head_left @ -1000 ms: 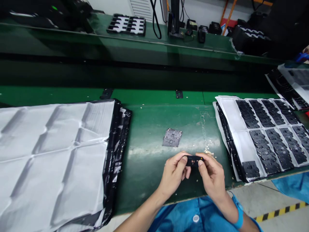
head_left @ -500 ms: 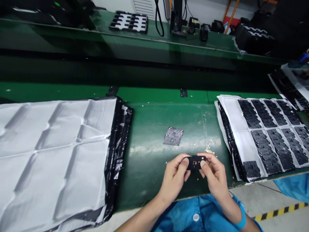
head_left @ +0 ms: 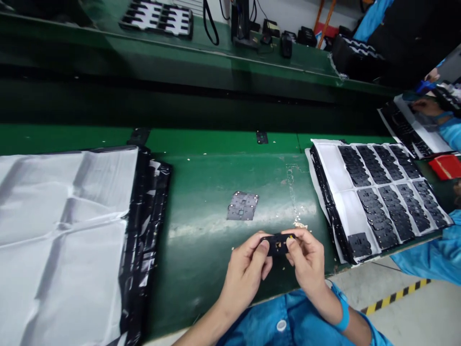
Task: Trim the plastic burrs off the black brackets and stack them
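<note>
Between my two hands is a small flat black plastic plate (head_left: 277, 245) with a square hole near its middle. My left hand (head_left: 248, 264) pinches its left end, thumb on top. The right end sits between the thumb and fingers of my right hand (head_left: 308, 257). Just beyond, a couple of similar dark plates (head_left: 242, 205) lie together on the green bench (head_left: 201, 240). To the right stands a tray (head_left: 326, 163) lined with white sheet, holding rows of overlapping black plates (head_left: 374, 216) and a separate one (head_left: 359, 244) in its near left compartment.
At left is a stack of black trays covered by a white sheet (head_left: 97, 250). Single dark plates (head_left: 262, 137) lie toward the back. A raised shelf (head_left: 201, 53) runs behind. At far right are a red box (head_left: 445, 166) and a co-worker's hand (head_left: 428, 106) over another tray.
The view has shifted to the right, so the bench items sit further left. Both hands keep hold of the black plate. A co-worker's hand and the red box have come into view.
</note>
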`<state>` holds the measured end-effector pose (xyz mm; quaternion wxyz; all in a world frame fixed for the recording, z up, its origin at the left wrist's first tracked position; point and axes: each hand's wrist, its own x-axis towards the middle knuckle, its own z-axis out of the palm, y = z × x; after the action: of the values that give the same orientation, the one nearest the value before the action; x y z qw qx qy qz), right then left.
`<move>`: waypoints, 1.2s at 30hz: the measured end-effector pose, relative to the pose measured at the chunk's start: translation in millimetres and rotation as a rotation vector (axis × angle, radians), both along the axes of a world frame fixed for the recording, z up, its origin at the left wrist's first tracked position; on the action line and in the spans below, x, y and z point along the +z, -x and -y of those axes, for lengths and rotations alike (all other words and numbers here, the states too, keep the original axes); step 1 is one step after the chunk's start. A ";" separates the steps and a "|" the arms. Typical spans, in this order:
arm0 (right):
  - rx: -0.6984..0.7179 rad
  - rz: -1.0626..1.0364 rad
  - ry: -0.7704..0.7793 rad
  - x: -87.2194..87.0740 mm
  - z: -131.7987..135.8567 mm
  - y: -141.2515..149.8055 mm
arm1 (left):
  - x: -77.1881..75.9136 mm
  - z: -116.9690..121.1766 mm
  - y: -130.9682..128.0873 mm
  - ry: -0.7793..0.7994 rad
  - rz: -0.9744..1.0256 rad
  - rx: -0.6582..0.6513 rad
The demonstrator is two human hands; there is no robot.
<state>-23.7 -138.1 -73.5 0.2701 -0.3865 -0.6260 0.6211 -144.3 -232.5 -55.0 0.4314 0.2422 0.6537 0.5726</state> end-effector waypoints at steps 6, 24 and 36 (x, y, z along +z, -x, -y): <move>-0.009 -0.009 0.012 0.5 -0.9 -1.8 | 0.0 1.7 -2.3 -0.029 -0.035 -0.015; 0.069 -0.066 0.176 9.4 -21.9 -7.5 | -13.1 14.0 17.8 -0.021 -0.171 -0.105; 0.042 -0.028 0.152 19.4 -19.0 -8.0 | -29.8 3.9 23.2 -0.149 -0.578 -0.176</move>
<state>-15.6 -119.1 -54.1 0.2357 -0.3839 -0.5811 0.6778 -167.6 -236.4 -84.8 0.2567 0.4814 0.6822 0.4867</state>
